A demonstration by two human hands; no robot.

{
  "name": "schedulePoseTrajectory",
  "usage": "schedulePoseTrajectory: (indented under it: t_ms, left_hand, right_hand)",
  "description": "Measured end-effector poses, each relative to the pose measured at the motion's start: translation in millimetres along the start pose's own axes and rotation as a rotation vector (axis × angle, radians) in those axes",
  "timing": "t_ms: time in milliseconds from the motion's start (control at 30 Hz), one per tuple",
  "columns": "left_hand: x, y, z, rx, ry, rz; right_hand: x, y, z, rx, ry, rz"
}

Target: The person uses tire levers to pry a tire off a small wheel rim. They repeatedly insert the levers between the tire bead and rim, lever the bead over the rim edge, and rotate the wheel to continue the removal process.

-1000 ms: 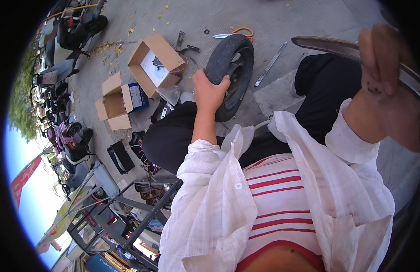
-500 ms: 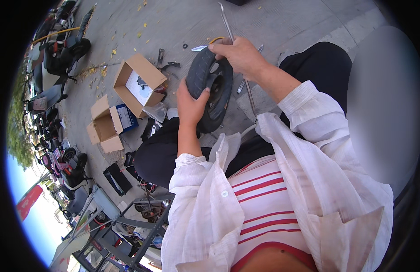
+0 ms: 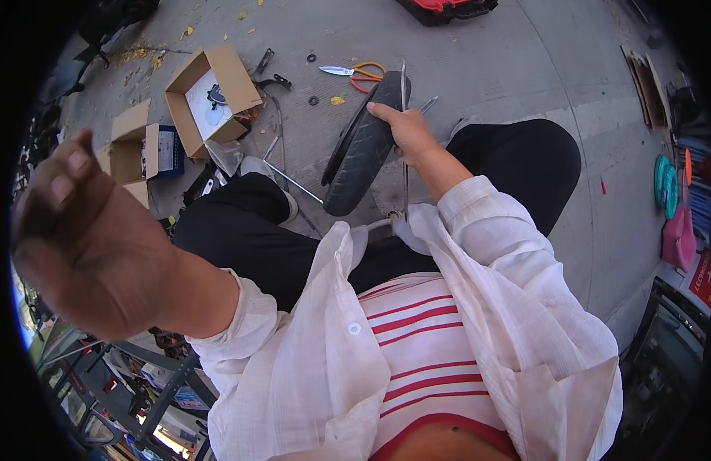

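A black rubber tyre (image 3: 361,157) stands tilted on the concrete between my knees. My right hand (image 3: 407,132) grips its upper edge, next to a thin metal rod (image 3: 404,92) that runs upright past the fingers. My left hand (image 3: 86,242) is raised close to the camera at the left, its back toward me and fingers curled upward. Nothing shows in it, but the palm side is hidden. I sit in black trousers and an open white shirt over a red-striped top.
Two open cardboard boxes (image 3: 217,92) (image 3: 132,157) lie at the left. Orange-handled scissors (image 3: 354,72), small washers and loose metal rods (image 3: 292,180) lie on the concrete (image 3: 524,69) beyond the tyre. A red toolbox (image 3: 446,8) sits at the top and a metal rack (image 3: 152,392) at lower left.
My left hand has let go of the tyre and risen toward the camera. My right hand, raised a second ago, came down and now holds the tyre's top.
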State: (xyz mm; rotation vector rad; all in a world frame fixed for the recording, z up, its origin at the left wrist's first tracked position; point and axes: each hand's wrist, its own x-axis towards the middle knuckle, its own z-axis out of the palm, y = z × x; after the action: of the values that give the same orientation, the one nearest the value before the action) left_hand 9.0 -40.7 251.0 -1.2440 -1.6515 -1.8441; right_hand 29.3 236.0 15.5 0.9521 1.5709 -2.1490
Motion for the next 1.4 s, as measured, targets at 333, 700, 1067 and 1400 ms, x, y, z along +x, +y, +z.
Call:
schedulePoseTrajectory:
  t_ms: [333,700,1067,1400]
  left_hand:
    - [-9,58,-40,0.016,-0.274,0.196]
    - [-31,52,-69,0.023,-0.226,0.232]
    - [-42,50,-83,0.044,-0.177,0.228]
    - [-40,47,-85,0.039,-0.177,0.22]
  right_hand:
    - [16,2,-11,-0.126,0.098,0.024]
    - [14,-7,4,-0.152,0.115,0.032]
    - [15,-7,18,-0.234,0.093,0.003]
    - [13,-7,17,-0.22,0.092,0.007]
